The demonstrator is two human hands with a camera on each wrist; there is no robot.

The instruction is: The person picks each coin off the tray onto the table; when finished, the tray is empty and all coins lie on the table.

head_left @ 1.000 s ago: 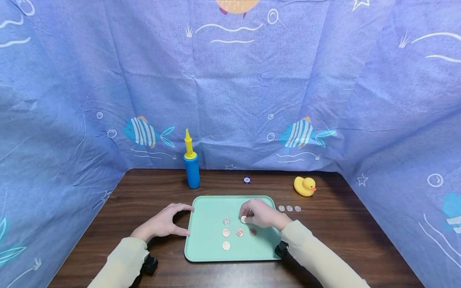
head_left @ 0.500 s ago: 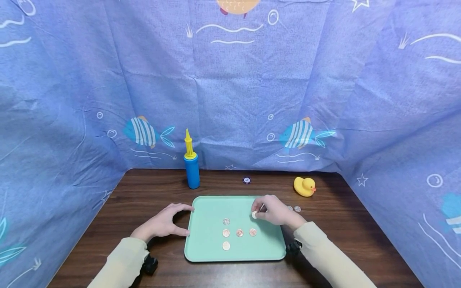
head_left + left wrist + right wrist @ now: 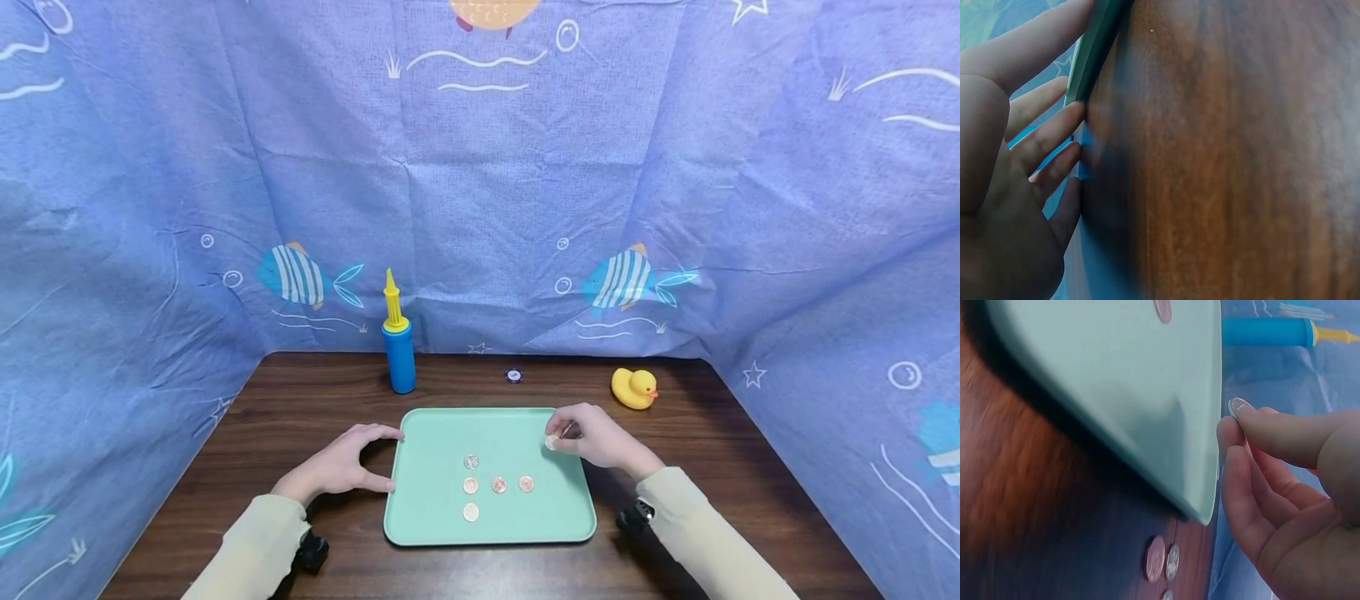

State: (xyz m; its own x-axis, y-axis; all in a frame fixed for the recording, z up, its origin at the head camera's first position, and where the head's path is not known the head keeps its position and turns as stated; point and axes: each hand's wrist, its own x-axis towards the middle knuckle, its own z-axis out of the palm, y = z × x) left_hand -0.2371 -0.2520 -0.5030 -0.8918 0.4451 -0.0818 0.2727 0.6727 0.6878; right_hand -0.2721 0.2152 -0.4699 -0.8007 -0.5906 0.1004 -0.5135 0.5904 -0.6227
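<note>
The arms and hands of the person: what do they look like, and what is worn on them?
Both arms are covered by long, pale cream sleeves that end at the wrists. The left hand and the right hand are bare, with no gloves or rings visible. A small black device sits under the left wrist, and a similar one under the right.

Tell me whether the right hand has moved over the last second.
Yes. The right hand, pinching a coin, has moved rightward from above the middle of the tray to its right edge, away from the coins lying on it.
</note>
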